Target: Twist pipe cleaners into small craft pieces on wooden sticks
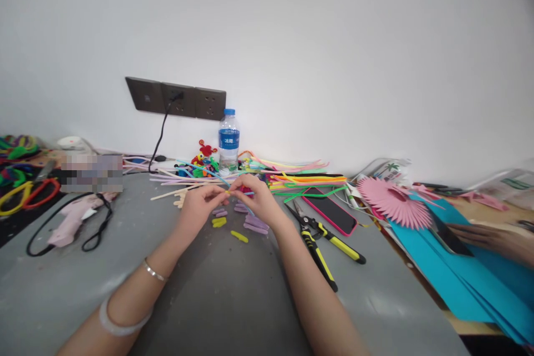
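My left hand (pixel 204 200) is closed in a pinch at the middle of the table, its fingertips meeting those of my right hand (pixel 254 194). A blue pipe cleaner (pixel 212 173) runs out to the upper left from my right fingers, which are closed on it. Between the fingertips shows a small yellow piece (pixel 227 192), mostly hidden, that looks like pipe cleaner. Below the hands lie short purple pieces (pixel 256 225) and short yellow pieces (pixel 239 236) on the grey tabletop (pixel 221 300).
Yellow-black pliers (pixel 317 239) and a pink-cased phone (pixel 329 210) lie right, a pink glue gun (pixel 70 219) with black cord left. Behind are long pipe cleaners (pixel 308 179) and a water bottle (pixel 229 142). Another person's hand (pixel 488 239) rests over blue sheets (pixel 454 283) far right.
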Action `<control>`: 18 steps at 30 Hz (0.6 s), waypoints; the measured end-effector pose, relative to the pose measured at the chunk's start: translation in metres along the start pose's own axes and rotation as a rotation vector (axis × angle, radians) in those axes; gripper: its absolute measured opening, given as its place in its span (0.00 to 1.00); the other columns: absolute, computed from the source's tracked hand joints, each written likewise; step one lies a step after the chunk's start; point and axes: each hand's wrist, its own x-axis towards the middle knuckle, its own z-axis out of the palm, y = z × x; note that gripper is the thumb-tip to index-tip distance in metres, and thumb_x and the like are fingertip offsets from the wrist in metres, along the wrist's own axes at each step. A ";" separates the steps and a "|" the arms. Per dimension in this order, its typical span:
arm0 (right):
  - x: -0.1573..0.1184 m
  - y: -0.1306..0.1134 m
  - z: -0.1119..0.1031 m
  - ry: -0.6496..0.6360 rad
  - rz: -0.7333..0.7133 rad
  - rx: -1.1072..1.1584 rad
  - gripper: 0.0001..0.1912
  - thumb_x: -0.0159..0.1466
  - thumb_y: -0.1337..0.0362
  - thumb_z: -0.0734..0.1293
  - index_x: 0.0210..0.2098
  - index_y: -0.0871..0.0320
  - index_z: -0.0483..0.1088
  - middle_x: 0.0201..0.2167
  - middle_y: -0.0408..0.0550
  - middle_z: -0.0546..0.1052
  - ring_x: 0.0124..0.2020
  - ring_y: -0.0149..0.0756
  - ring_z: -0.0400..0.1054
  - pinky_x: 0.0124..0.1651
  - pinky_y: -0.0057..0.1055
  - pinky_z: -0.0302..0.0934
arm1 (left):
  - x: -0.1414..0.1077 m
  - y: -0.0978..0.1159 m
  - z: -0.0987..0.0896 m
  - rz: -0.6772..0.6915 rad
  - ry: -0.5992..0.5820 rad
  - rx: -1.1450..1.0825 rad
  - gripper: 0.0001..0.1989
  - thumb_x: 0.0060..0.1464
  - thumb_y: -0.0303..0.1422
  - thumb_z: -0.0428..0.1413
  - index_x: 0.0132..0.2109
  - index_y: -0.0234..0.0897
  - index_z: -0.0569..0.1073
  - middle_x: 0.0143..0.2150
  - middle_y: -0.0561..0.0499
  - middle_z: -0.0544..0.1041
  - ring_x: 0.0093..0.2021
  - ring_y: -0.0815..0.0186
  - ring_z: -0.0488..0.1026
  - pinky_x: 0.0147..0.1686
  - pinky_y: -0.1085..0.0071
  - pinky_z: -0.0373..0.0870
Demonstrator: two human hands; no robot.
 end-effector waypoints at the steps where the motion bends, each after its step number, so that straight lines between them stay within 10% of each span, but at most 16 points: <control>1: 0.000 0.000 0.001 0.006 -0.001 0.001 0.04 0.67 0.67 0.66 0.35 0.57 0.72 0.34 0.46 0.76 0.38 0.36 0.69 0.45 0.32 0.59 | 0.000 -0.001 0.000 0.009 0.010 -0.029 0.13 0.55 0.42 0.60 0.37 0.35 0.78 0.31 0.49 0.82 0.32 0.60 0.80 0.36 0.69 0.75; 18: -0.001 -0.001 -0.001 -0.047 0.107 -0.053 0.04 0.64 0.67 0.68 0.32 0.58 0.73 0.31 0.44 0.77 0.36 0.34 0.70 0.44 0.31 0.59 | -0.001 -0.005 -0.003 0.428 0.065 0.571 0.08 0.63 0.33 0.54 0.37 0.40 0.78 0.36 0.50 0.81 0.39 0.62 0.75 0.41 0.68 0.68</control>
